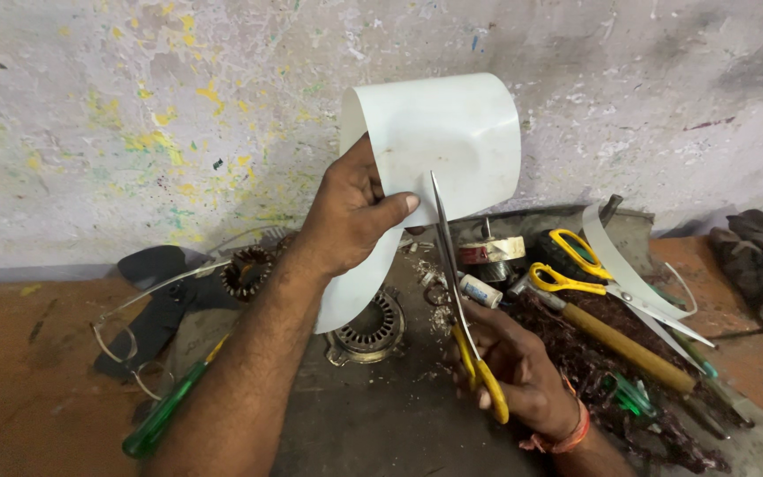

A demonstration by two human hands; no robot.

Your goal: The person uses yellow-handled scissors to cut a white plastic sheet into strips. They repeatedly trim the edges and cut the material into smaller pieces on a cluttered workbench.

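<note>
Both forearms are bare, with no sleeves in sight. The right hand (pixel 509 362) has an orange band (pixel 567 435) around its wrist. The left hand (pixel 346 212) wears nothing, no ring or watch showing.

— What's the left hand (pixel 355 216) got?

— A curled white sheet (pixel 439 146), held up before the paint-flecked wall (pixel 134 106), thumb pressed on its front.

— And the right hand (pixel 514 367)?

— It grips yellow-handled scissors (pixel 457 291), blades pointing up, their tips at the sheet's lower edge.

— Below them?

— A round metal stator (pixel 368 331) on the floor. A green screwdriver (pixel 165 411) lies left of the forearm. To the right: tape roll (pixel 492 252), a second pair of scissors (pixel 607 287), and a wooden handle (pixel 624 349) over dark tangled wire (pixel 593 371).
</note>
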